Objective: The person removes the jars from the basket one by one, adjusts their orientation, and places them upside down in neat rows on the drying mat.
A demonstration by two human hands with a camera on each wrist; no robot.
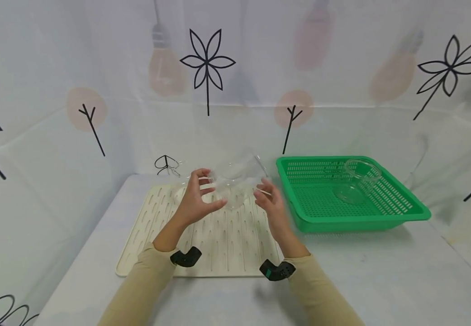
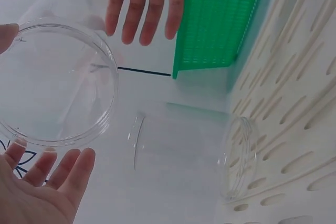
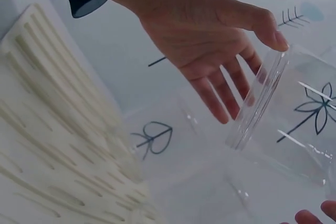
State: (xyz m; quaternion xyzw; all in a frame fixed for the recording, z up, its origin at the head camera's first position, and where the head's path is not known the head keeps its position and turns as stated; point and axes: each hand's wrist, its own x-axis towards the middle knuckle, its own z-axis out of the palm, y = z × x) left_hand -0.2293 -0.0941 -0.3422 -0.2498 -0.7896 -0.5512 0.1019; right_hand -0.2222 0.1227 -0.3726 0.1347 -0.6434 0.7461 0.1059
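Observation:
A clear jar is held tilted in the air, between thumb and fingers of my left hand at one end. The right wrist view shows that thumb against the ridged rim of the held jar. Near the jar's other end, my right hand has loosely bent fingers and grips nothing; the left wrist view shows this right hand apart from the jar. Below, a second clear jar stands on the cream ribbed mat. Another clear item behind my left hand is hard to make out.
To the right of the mat sits a green plastic basket with perforated sides. One clear jar stands inside it. White patterned cloth hangs behind the table.

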